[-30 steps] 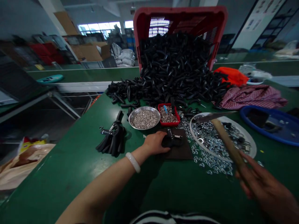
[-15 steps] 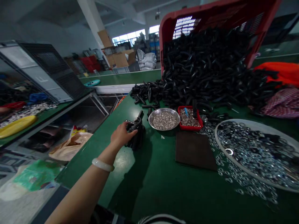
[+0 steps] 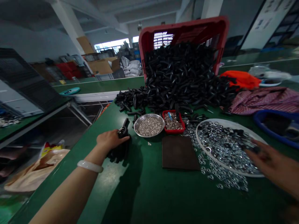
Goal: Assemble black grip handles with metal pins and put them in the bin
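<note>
My left hand (image 3: pixel 108 140) wears a pale bangle. It is closed on a black plastic handle (image 3: pixel 126 123), with several more black handles (image 3: pixel 119 154) bunched just below on the green table. At the right, my right hand (image 3: pixel 273 161) is smeared by motion over the edge of a white tray (image 3: pixel 233 124). Its fingertips are at small dark pieces among the loose metal rings (image 3: pixel 224 147); whether it grips any of them is unclear. Between the hands lies a flat dark brown pad (image 3: pixel 179 152).
A metal bowl (image 3: pixel 150 135) and a red tray (image 3: pixel 175 130) hold small metal parts. Behind them, black handles spill from a tipped red crate (image 3: pixel 143 43). Loose rings (image 3: pixel 212 174) lie beside the white tray. A checked cloth (image 3: pixel 245 102) and blue-rimmed container (image 3: pixel 259 116) sit far right.
The view has swung to the right. My right hand has come into sight over the white tray of rings. My left hand is still on the black handles.
</note>
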`<state>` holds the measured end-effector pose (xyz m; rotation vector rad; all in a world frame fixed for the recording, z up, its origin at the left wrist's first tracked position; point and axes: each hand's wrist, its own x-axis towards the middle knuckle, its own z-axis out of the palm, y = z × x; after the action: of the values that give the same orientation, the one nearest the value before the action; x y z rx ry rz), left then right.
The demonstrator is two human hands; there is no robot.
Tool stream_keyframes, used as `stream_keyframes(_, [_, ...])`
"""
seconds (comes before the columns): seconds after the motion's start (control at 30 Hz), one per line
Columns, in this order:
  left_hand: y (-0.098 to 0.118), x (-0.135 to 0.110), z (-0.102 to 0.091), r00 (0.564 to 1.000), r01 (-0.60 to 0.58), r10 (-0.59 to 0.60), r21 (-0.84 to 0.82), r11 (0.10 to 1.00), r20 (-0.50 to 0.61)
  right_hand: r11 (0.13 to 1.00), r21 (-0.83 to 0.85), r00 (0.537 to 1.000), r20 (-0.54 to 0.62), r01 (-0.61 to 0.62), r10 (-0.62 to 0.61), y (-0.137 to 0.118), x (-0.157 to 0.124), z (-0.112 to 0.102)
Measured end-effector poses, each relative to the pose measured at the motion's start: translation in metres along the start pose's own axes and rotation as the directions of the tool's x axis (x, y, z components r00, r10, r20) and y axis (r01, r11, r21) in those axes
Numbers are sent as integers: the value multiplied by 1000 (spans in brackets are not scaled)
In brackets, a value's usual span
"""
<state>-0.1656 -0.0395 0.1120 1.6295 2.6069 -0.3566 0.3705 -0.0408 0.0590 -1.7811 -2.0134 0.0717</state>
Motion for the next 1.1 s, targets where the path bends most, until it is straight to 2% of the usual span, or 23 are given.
stream_keyframes(0.03, [-1, -1, 0, 1000, -12, 12, -10, 1000, -6, 997, -83, 999, 41, 1, 2, -17, 19, 0])
stream_keyframes(0.07, [-3, -2, 0, 1000, -17, 16, -15, 1000, -20, 987, -155, 998, 57, 44, -36, -36, 39, 3])
stream_keyframes(0.13, [-3, -7, 0, 998, -5, 5, -6, 1000, -56, 956, -238, 977, 161, 173, -137, -68, 81, 16])
stream_keyframes(0.2, [4, -15, -3, 994, 4, -2, 19, 1000, -112, 935, -309, 969, 225, 172, -104, -91, 123, 37])
stream_keyframes(0.27, [19, -27, -4, 982, -38, 43, 32, 999, -182, 924, -341, 950, 305, 174, -66, -103, 158, 61])
stream_keyframes(0.37, [57, -44, 0, 943, -240, 235, 8, 971, -235, 918, -346, 918, 395, 192, -42, -109, 193, 92])
stream_keyframes(0.47, [102, -55, 14, 859, -497, 472, -106, 861, -199, 923, -316, 906, 417, 218, -72, -109, 206, 102])
stream_keyframes(0.53, [129, -56, 24, 791, -612, 585, -230, 757, -180, 929, -306, 925, 370, 210, -87, -107, 205, 92])
stream_keyframes(0.6, [155, -53, 30, 730, -677, 643, -373, 634, -232, 945, -245, 940, 313, 217, -135, -106, 194, 73])
stream_keyframes(0.67, [179, -47, 30, 678, -720, 642, -496, 485, -358, 956, -24, 908, 323, 291, -268, -110, 173, 50])
stream_keyframes(0.73, [203, -43, 26, 617, -752, 627, -590, 294, -475, 881, 328, 813, 368, 341, -452, -118, 146, 30])
stream_keyframes(0.77, [215, -42, 25, 591, -745, 628, -641, 184, -507, 821, 474, 764, 384, 319, -518, -124, 132, 23])
stream_keyframes(0.8, [225, -43, 23, 573, -710, 638, -700, 75, -514, 777, 568, 737, 396, 272, -548, -128, 120, 17])
stream_keyframes(0.83, [234, -45, 22, 573, -644, 649, -765, -21, -500, 758, 613, 732, 409, 222, -545, -130, 110, 13])
stream_keyframes(0.9, [246, -49, 25, 627, -447, 651, -882, -148, -427, 797, 581, 786, 412, 163, -461, -124, 100, 10])
stream_keyframes(0.97, [250, -53, 31, 710, -260, 631, -949, -176, -312, 899, 389, 852, 381, 203, -357, -104, 98, 10])
stream_keyframes(1.0, [250, -54, 35, 745, -194, 619, -969, -156, -249, 935, 257, 863, 381, 246, -332, -91, 100, 11])
stream_keyframes(1.03, [249, -55, 40, 766, -143, 615, -982, -120, -187, 946, 126, 856, 404, 298, -323, -77, 101, 13])
stream_keyframes(1.1, [250, -55, 48, 768, -72, 636, -997, -30, -74, 920, -55, 811, 495, 387, -312, -55, 102, 18])
